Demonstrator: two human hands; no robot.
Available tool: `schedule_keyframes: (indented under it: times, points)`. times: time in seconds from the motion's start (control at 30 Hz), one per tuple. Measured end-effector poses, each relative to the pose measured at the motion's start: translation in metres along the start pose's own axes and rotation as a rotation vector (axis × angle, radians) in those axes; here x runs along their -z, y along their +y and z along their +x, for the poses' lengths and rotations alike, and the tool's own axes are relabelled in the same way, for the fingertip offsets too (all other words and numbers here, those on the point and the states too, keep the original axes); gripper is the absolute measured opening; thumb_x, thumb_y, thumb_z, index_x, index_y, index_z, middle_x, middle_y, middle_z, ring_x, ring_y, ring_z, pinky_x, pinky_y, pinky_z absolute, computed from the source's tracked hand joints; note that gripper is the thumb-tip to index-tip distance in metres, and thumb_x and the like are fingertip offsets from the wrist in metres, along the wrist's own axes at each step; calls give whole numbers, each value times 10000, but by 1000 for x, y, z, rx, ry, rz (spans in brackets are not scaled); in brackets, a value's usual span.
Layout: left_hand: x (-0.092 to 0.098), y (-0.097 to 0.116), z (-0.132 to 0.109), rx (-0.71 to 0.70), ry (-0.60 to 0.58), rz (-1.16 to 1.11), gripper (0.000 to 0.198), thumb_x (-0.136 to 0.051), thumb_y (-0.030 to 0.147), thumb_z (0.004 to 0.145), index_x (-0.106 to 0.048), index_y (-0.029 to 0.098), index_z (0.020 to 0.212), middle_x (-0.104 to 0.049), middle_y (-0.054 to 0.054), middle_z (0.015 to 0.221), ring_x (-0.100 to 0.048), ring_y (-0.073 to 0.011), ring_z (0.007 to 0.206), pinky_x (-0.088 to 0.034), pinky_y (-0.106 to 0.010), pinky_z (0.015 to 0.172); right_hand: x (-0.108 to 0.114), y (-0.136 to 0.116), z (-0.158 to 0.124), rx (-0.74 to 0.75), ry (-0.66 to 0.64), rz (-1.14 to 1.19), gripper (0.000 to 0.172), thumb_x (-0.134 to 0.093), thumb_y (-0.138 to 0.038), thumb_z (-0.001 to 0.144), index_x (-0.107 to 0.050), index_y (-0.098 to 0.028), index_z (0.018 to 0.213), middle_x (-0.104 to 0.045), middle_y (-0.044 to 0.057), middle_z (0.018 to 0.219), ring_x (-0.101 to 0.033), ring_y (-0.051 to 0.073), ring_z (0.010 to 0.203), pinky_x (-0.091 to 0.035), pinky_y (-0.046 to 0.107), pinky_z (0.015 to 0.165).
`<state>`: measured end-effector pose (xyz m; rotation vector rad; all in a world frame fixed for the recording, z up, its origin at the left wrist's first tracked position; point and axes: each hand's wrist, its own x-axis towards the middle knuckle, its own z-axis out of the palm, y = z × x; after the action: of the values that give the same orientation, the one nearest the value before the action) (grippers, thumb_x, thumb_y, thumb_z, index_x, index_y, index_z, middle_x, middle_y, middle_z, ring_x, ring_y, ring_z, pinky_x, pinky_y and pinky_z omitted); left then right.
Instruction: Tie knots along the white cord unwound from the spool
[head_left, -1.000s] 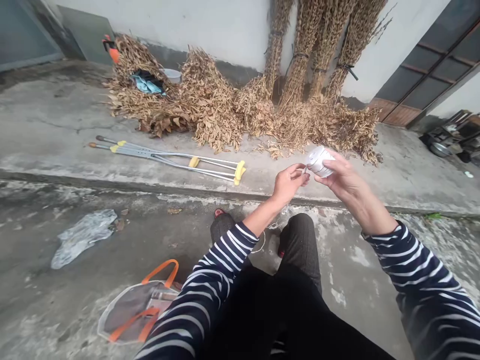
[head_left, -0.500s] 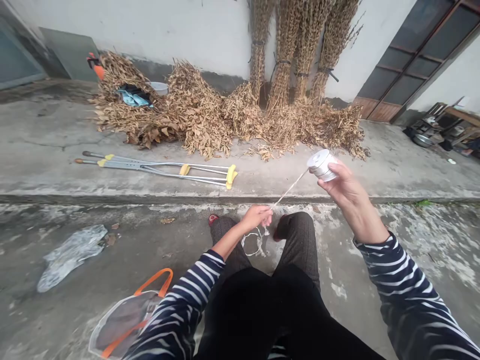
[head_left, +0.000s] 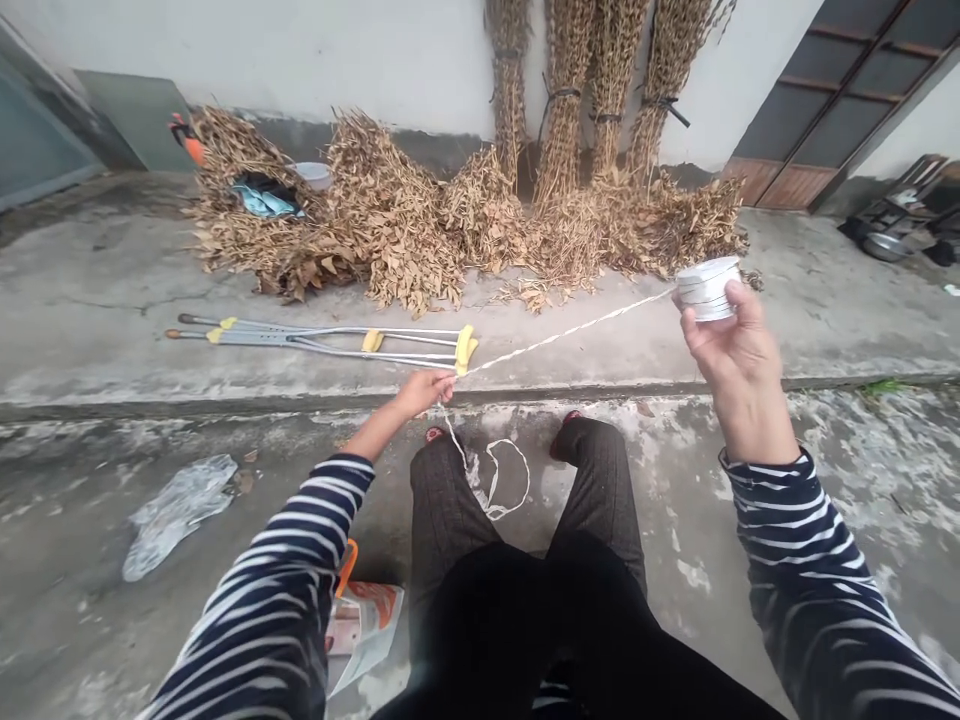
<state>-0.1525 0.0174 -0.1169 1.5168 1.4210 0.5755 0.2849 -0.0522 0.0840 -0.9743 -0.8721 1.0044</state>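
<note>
My right hand (head_left: 739,355) is raised at the right and grips a white spool of string (head_left: 706,288). A taut white string (head_left: 570,331) runs from the spool down and left to my left hand (head_left: 426,390), which pinches it. Below that hand the loose end of the string (head_left: 491,480) hangs in loops between my knees. Both arms wear dark sleeves with white stripes.
A pair of metal crutches with yellow pads (head_left: 322,340) lies on the raised concrete ledge ahead. Heaps and tied bundles of dry brown plants (head_left: 465,210) stand against the white wall. A clear plastic bag (head_left: 176,510) lies at the left, and an orange-handled bag (head_left: 360,620) is beside my left leg.
My hands have drawn apart: the left pulled the string out to the left, the right carried the spool up and right. The stretch of string between them has grown much longer.
</note>
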Motion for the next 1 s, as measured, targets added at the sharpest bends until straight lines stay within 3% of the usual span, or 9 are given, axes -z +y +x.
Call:
schedule_keyframes:
  times: [0.17,0.27,0.37,0.43,0.53,0.7,0.83,0.9,1.0]
  points:
    - [21,39,35,-145,-73,206,264,-549,295,924,-658,187,709,-649,-23,645,-568,-156,640,-439,-255,698,23,-36,2,140,148,-46,278,-832,-479,652,-747,-394,902,-739,-85,1286,-537,344,1435,-675,498,882]
    - [38,55,56,-193,57,443,263,-584,309,922,-674,192,704,-679,-41,713,-586,-187,732,-427,-263,749,29,-63,1,120,100,-185,200,-854,-503,677,-767,-483,857,-665,-213,1367,-345,370,1567,-624,584,997]
    - [38,63,73,-112,266,488,190,-579,280,944,-726,176,885,-721,-81,840,-631,-244,928,-441,-283,839,16,-72,-10,157,87,-221,194,-832,-513,713,-772,-516,897,-627,-246,1403,-265,363,1602,-632,583,994]
    - [16,62,79,-21,311,410,182,-572,208,941,-721,134,1013,-726,-110,872,-635,-273,1032,-458,-317,924,-1,-66,-21,145,45,-212,262,-841,-471,717,-772,-476,969,-644,-168,1424,-362,364,1559,-682,520,908]
    - [-44,58,80,-15,180,338,233,-651,88,849,-724,97,1071,-751,-130,919,-659,-280,1061,-481,-362,1004,-24,-46,-31,68,-93,-153,467,-855,-373,681,-742,-370,1134,-695,2,1356,-668,319,1261,-712,363,713]
    - [-128,82,71,-159,48,199,424,-607,62,891,-680,100,1307,-699,-180,1331,-645,-265,1239,-496,-384,1099,-40,-17,-29,-58,-200,-158,532,-845,-316,715,-704,-295,1227,-730,37,1244,-747,217,960,-687,282,640]
    - [-153,145,42,-410,-18,-361,476,-583,175,951,-600,157,1426,-643,-140,1436,-645,-258,1264,-626,-341,886,-42,5,-17,-174,-207,-159,525,-881,-305,675,-717,-279,1173,-762,25,1110,-747,197,863,-692,305,648]
    - [-158,177,22,-556,-25,-618,476,-627,197,935,-614,190,1410,-669,-116,1402,-650,-251,1258,-624,-354,915,-43,14,-12,-203,-201,-160,514,-892,-299,655,-725,-271,1140,-767,22,1053,-742,187,830,-689,306,644]
    - [-162,210,-4,-650,68,-650,398,-675,166,901,-689,207,1297,-738,-85,1272,-684,-214,1183,-556,-372,1047,-43,22,-9,-210,-195,-162,515,-896,-292,644,-727,-261,1129,-768,27,1036,-734,181,812,-680,304,634]
